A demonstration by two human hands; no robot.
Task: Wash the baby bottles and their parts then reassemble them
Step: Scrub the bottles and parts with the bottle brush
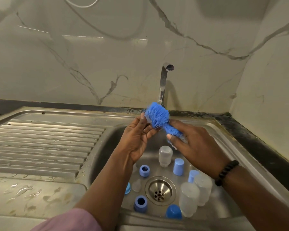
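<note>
Status: washing is underway and reassembly is not started, as far as can be judged. Everything in view is lying apart, and no water is coming from the tap (163,84).

Left to right:

- Drainboard (40,144) is sitting wet with droplets and holding no parts.
- Left hand (137,137) is holding up what looks like a small clear part behind the scrubber; the fingers are curling round it, but the mesh is hiding most of it, so which part it is cannot be told.
- Blue mesh scrubber (157,118) is bunching between both hands, above the back of the sink basin (110,147).
- Right hand (192,144) is clamping the scrubber's lower end, with the thumb pressing on top. A beaded bracelet (226,172) is sitting on that wrist.

The basin is holding all the remaining parts, around the drain (160,190):

- left of the drain: two blue collar rings (144,170) standing open side up, a third blue piece half hidden by the left forearm, and a clear teat (137,185);
- behind the drain: one clear bottle (165,155) standing inverted and a pale blue cap (178,166);
- right of the drain: a second pale cap and two more clear bottles (189,199) standing mouth down, touching each other;
- at the front: a darker blue cap (173,212).

Judgement: none of the basin parts is showing suds, so whether any is already scrubbed cannot be told. Scrubbing the rest, rinsing and full reassembly are all remaining.
</note>
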